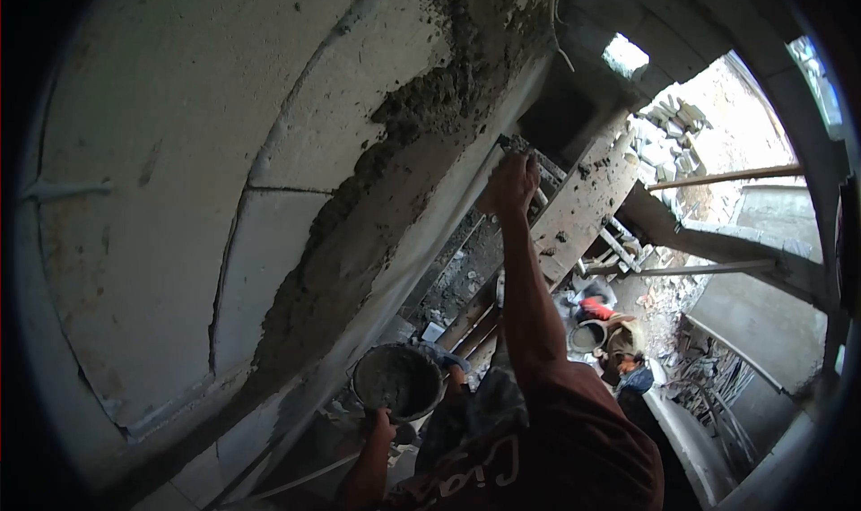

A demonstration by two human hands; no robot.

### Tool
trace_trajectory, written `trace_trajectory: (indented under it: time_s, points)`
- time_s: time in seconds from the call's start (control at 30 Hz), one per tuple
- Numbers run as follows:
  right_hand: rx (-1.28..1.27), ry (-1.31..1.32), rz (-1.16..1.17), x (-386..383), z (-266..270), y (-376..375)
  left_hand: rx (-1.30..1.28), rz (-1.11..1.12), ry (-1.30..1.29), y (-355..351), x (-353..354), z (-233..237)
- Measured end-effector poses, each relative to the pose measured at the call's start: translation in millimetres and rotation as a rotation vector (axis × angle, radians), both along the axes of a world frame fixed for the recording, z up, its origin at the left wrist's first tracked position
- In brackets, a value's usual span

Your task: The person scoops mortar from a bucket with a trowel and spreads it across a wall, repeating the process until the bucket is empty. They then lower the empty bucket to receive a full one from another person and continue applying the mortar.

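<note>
My left hand (pixel 383 424) is closed on the rim of a round dark bucket (pixel 397 383) that holds grey mortar, low in the view. Stretched out upward, my right hand (pixel 515 181) is closed beside the edge of the wall; a dark tool with mortar on it (pixel 514 143) shows partly at its fingers, its shape unclear. Rough wet mortar (pixel 345 193) runs in a diagonal band along the pale block wall (pixel 296 125).
A mortar-spotted plank (pixel 587 202) lies right of my right arm. Below at the right, a person (pixel 623 341) is beside another bucket (pixel 587 336). Wooden poles (pixel 726 177), rubble (pixel 668 139) and thin rods (pixel 726 403) lie farther right.
</note>
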State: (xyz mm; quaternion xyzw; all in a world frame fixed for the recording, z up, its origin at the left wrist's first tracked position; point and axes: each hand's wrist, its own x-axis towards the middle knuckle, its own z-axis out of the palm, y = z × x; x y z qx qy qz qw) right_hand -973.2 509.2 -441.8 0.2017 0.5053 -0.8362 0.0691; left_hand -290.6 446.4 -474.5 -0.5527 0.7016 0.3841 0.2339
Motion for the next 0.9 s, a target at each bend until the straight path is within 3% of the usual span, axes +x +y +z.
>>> trace_trajectory:
  time_s: [0.03, 0.07, 0.13, 0.17, 0.33, 0.4, 0.5, 0.57, 0.6, 0.67, 0.73, 0.77, 0.83, 0.87, 0.9]
  points:
    - [0.115, -0.076, 0.15, -8.6, -18.3, 3.7, -0.046, -0.108, 0.061, 8.8, -11.0, 2.8]
    - [0.122, -0.075, 0.159, -11.5, -39.0, 2.9, -0.092, -0.219, 0.117, 16.3, -21.3, 9.3]
    - [-0.072, -0.147, 0.465, -19.5, -72.6, -2.4, -0.165, -0.384, 0.202, 26.5, -48.5, 14.3]
    - [-0.002, -0.229, 0.54, -22.8, -62.8, -9.6, -0.189, -0.436, 0.227, 31.4, -63.1, 17.1]
    - [-0.207, -0.057, 0.518, -17.4, -24.1, -29.5, 0.192, -0.072, 0.219, 46.1, -170.9, 11.5]
    - [-0.161, -0.118, 0.498, -16.1, 8.9, -29.2, 0.531, 1.224, 0.468, 47.7, -200.0, -8.1]
    - [-0.12, -0.166, 0.519, -10.1, 65.6, -11.1, 0.629, 1.226, 0.334, 36.8, -238.2, 14.7]
    - [-0.158, -0.058, 0.506, -0.5, 91.5, 21.7, 0.672, 1.166, 0.433, 28.2, -226.7, -3.5]
    - [-0.006, -0.049, 0.449, 4.1, 122.2, 39.5, 0.708, 1.111, 0.535, 23.5, -219.9, -10.7]
    - [0.343, 0.458, 0.208, 23.5, 129.9, 86.3, 0.692, 1.115, 0.535, 15.6, -220.3, 10.9]
    - [0.8, 0.824, -0.242, 40.2, 133.6, 123.7, 0.684, 1.113, 0.543, 4.5, -190.2, 0.1]
    - [1.118, 0.86, -0.497, 47.3, 135.0, 140.3, 0.541, 0.736, 0.623, -4.7, -159.2, -19.8]
    - [1.136, 0.499, -0.906, 63.5, 139.5, 135.6, 0.561, 0.898, 0.513, -2.5, -170.4, 17.5]
    - [0.824, 0.129, -1.001, 73.8, 135.0, 122.2, 0.565, 0.983, 0.46, -1.1, -178.8, 39.6]
    - [1.179, 0.213, -0.767, 81.3, 95.2, 115.6, 0.495, 0.995, 0.339, -4.3, -167.6, 39.8]
